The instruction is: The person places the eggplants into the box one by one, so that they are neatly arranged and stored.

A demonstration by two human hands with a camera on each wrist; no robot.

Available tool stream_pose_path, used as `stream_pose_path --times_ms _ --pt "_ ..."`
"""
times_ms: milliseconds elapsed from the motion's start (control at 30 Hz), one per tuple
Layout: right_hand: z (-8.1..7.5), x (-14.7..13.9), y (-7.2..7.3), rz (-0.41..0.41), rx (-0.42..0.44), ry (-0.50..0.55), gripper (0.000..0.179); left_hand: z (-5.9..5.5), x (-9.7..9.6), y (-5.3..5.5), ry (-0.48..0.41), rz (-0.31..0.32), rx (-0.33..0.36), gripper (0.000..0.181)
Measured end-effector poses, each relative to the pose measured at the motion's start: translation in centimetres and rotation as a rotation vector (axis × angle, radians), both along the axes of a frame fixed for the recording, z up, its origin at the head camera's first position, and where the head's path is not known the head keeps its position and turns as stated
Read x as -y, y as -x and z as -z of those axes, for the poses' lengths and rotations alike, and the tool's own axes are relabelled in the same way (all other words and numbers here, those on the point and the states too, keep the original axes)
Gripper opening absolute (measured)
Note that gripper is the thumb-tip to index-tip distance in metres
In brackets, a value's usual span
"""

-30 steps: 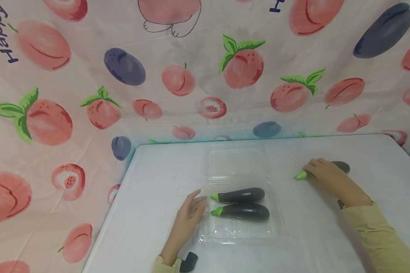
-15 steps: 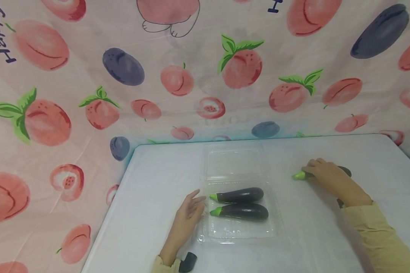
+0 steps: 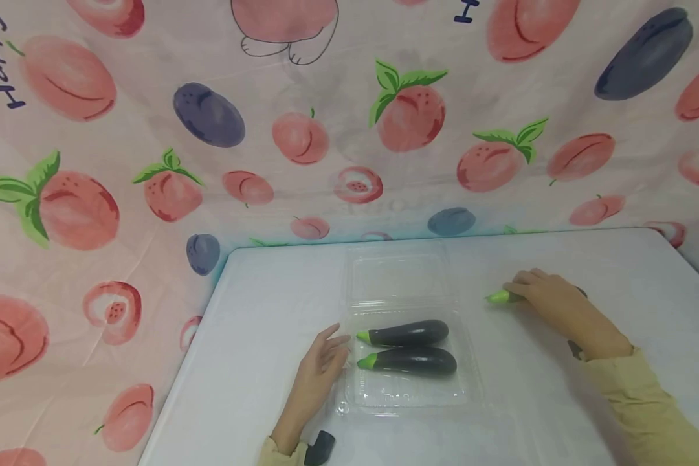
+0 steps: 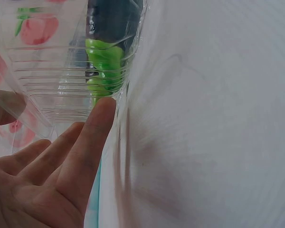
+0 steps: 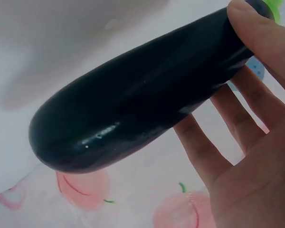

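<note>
Right of the clear plastic box, my right hand (image 3: 550, 301) holds a dark eggplant (image 5: 133, 95) between thumb and fingers, near its green stem end. In the right wrist view it looks lifted, with a shadow on the white surface beyond. Two more eggplants, an upper one (image 3: 410, 333) and a lower one (image 3: 413, 361), lie side by side in the clear box (image 3: 408, 393), stems pointing left. At the box's left side is my left hand (image 3: 320, 366), fingers fairly straight, fingertips at the ribbed wall in the left wrist view.
The box's clear lid (image 3: 402, 278) lies folded back behind it. Everything stands on a white table (image 3: 256, 298), whose back edge meets a fruit-printed cloth (image 3: 326, 77). A dark wrist piece (image 3: 321, 446) sits by my left sleeve.
My right hand has shifted slightly left with the eggplant, bringing its green stem nearer the box. The left hand and the two boxed eggplants stay in place.
</note>
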State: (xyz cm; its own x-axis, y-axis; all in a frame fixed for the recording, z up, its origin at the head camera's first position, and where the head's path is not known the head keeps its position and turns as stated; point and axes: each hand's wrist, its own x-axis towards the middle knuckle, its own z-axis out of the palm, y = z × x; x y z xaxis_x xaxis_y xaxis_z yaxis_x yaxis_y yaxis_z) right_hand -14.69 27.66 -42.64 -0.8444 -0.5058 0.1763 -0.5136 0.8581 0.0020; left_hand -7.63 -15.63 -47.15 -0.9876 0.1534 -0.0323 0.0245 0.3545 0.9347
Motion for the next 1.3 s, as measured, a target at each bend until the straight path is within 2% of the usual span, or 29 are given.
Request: stream_pose_path --times_ms 333,833,1100,1300 --pt "-1.1 1.3 -0.8 0.024 0.027 -0.007 0.035 0.0 -0.1 0.0 -0.003 0.002 0.000 0.055" --pt "-2.0 3.1 -1.5 -0.024 -0.037 0.006 0.031 0.0 0.0 0.0 0.003 -0.004 0.002 0.055" --pt "-2.6 4.2 -2.1 -0.057 -0.091 0.049 0.034 0.1 0.0 0.0 -0.012 0.001 0.002 0.056" --pt "-3.0 4.9 -2.3 -0.052 -0.085 0.047 0.035 0.0 0.0 0.0 -0.016 0.004 0.009 0.055"
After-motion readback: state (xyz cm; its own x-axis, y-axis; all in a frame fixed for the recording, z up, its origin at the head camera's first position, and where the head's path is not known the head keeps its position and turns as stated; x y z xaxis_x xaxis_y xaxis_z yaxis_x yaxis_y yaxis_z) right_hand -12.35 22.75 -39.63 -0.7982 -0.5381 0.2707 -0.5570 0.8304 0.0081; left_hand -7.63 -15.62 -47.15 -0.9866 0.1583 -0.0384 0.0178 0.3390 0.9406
